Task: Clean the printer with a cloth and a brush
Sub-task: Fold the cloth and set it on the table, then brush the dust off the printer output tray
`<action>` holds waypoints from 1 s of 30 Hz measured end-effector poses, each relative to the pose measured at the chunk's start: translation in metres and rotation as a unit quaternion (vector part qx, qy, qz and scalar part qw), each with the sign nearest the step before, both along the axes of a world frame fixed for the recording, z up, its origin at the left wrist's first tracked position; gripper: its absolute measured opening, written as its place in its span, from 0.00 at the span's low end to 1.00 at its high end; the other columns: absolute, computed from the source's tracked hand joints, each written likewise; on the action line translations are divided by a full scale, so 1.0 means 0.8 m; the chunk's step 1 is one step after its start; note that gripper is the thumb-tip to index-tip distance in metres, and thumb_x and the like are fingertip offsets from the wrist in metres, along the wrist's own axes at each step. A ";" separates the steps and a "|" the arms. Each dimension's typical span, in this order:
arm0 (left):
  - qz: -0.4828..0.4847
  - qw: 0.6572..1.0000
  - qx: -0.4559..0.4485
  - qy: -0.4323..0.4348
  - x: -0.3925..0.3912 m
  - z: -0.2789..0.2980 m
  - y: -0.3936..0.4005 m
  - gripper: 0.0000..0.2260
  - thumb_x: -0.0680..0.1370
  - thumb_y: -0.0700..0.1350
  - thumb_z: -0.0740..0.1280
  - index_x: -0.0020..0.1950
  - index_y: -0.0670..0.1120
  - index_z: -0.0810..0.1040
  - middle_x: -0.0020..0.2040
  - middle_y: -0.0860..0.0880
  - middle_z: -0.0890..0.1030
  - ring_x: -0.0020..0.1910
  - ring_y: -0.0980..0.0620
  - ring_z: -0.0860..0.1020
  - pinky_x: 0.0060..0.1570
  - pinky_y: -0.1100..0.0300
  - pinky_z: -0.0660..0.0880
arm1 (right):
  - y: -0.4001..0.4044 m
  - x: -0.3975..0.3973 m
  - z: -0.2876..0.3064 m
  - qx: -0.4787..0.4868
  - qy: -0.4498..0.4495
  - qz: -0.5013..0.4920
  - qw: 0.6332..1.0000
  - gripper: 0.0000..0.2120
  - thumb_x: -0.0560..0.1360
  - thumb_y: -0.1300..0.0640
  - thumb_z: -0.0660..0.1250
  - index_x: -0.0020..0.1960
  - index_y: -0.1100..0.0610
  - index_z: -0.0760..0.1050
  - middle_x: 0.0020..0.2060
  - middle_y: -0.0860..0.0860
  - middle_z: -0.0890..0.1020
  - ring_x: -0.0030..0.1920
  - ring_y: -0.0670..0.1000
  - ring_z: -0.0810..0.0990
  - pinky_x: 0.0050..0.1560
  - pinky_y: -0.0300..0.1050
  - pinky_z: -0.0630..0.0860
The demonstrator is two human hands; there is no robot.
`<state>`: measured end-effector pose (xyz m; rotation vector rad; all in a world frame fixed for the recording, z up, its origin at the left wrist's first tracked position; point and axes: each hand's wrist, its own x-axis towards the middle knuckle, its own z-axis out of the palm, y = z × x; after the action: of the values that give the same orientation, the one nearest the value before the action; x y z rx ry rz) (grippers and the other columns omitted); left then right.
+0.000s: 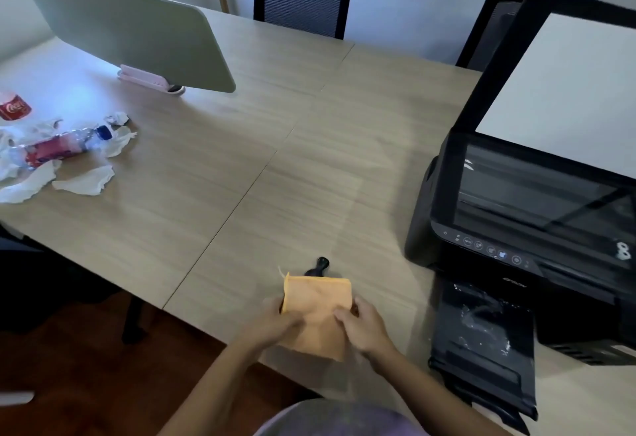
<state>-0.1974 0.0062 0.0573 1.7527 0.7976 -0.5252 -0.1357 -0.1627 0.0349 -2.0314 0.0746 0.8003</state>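
Both hands, left (pixel 280 320) and right (pixel 361 325), pinch the orange cloth (pixel 316 311) at the desk (pixel 241 160) edge. The printer (pixel 537 215) (lid raised) sits off to the right, nearer the right hand; a dark handle (pixel 319 266), probably the brush, pokes out beyond the cloth.

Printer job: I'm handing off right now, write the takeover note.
Left hand and right hand: both grip the orange cloth above the table's near edge.
Brush: only a black handle shows behind the cloth; probably it.
Printer: at right, scanner lid raised, front tray out.
Done: cloth in hand. Left: wiping and brushing; no sign either has started.
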 end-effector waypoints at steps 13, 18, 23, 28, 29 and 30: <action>-0.285 0.898 0.298 -0.155 0.219 -0.055 0.014 0.27 0.78 0.41 0.62 0.76 0.48 0.60 0.78 0.44 0.59 0.75 0.41 0.62 0.71 0.45 0.64 | 0.004 0.152 -0.011 -0.202 -0.261 0.164 0.929 0.23 0.79 0.60 0.54 0.74 0.53 0.59 0.74 0.54 0.62 0.73 0.58 0.61 0.70 0.52 0.61; -0.425 0.845 0.319 -0.051 0.222 -0.077 0.009 0.22 0.82 0.48 0.52 0.77 0.53 0.57 0.80 0.53 0.48 0.79 0.49 0.48 0.72 0.35 0.54 | -0.008 0.161 -0.059 -0.323 -0.203 0.326 0.865 0.30 0.80 0.58 0.54 0.78 0.55 0.44 0.79 0.50 0.43 0.78 0.52 0.41 0.76 0.56 0.44; -0.449 0.833 0.322 -0.043 0.233 -0.072 0.014 0.22 0.83 0.49 0.50 0.78 0.53 0.54 0.81 0.53 0.46 0.79 0.50 0.46 0.72 0.33 0.53 | -0.004 0.176 -0.056 -0.353 -0.213 0.339 0.846 0.38 0.77 0.61 0.62 0.78 0.57 0.41 0.79 0.52 0.40 0.78 0.53 0.41 0.76 0.59 0.42; -0.304 0.933 0.120 -0.152 0.236 -0.071 0.034 0.21 0.80 0.39 0.55 0.74 0.38 0.65 0.76 0.41 0.61 0.77 0.43 0.59 0.77 0.48 0.52 | 0.011 0.153 -0.024 -0.276 -0.323 0.286 0.859 0.25 0.78 0.62 0.56 0.74 0.58 0.58 0.76 0.56 0.59 0.76 0.58 0.56 0.74 0.54 0.53; -0.225 0.953 0.094 -0.178 0.230 -0.068 0.039 0.19 0.80 0.35 0.56 0.71 0.36 0.67 0.71 0.41 0.68 0.73 0.44 0.66 0.76 0.53 0.55 | 0.017 0.147 -0.021 -0.243 -0.342 0.285 0.862 0.20 0.80 0.59 0.54 0.72 0.57 0.63 0.72 0.57 0.64 0.72 0.59 0.61 0.71 0.52 0.58; -0.149 0.964 0.094 -0.201 0.222 -0.067 0.045 0.18 0.80 0.35 0.57 0.69 0.36 0.70 0.66 0.43 0.73 0.67 0.45 0.71 0.74 0.54 0.60 | 0.024 0.136 -0.015 -0.206 -0.351 0.310 0.859 0.18 0.80 0.57 0.52 0.69 0.56 0.66 0.69 0.57 0.68 0.68 0.59 0.65 0.67 0.52 0.62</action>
<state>-0.0200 0.0419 0.0034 2.0828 0.3046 -0.2767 -0.0270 -0.1433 0.0228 -2.6875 -0.9396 0.3642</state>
